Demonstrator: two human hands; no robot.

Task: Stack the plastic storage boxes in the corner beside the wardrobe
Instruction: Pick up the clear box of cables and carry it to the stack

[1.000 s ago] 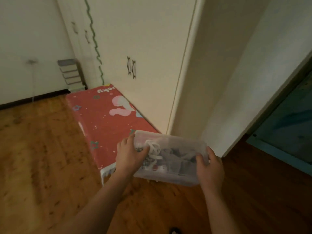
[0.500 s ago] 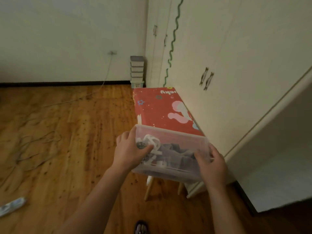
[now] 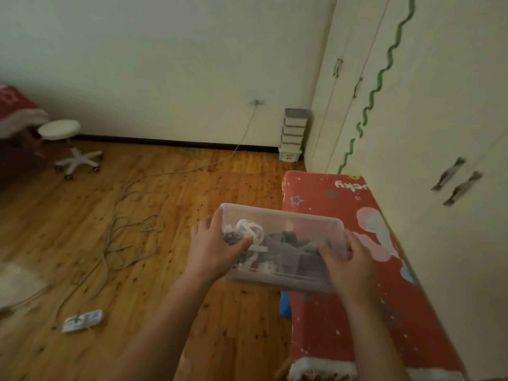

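Both hands are carrying a clear plastic box [image 3: 283, 247] at mid-air, its right end over the red-covered bench [image 3: 341, 270] and its left end over the wooden floor [image 3: 137, 243]. The left hand [image 3: 213, 250] is gripping the box's left short end, thumb hooked over the rim into the box and fingers curled against the outer wall. The right hand [image 3: 347, 264] is clamping the right short end the same way, thumb inside, fingers wrapped outside.

Between the two thumbs, white cord and dark cloth are lying loose in the box. It probably weighs little, but the thin walls look likely to flex and the smooth plastic to slip, so gripping the stiffer rim at both ends seems the sound hold.

The box's long axis is running from hand to hand, left to right, open side up and tilting slightly towards the camera.

Well beyond the fingertips, a stack of boxes [image 3: 294, 133] is standing in the corner, just beside the wardrobe [image 3: 412, 111].
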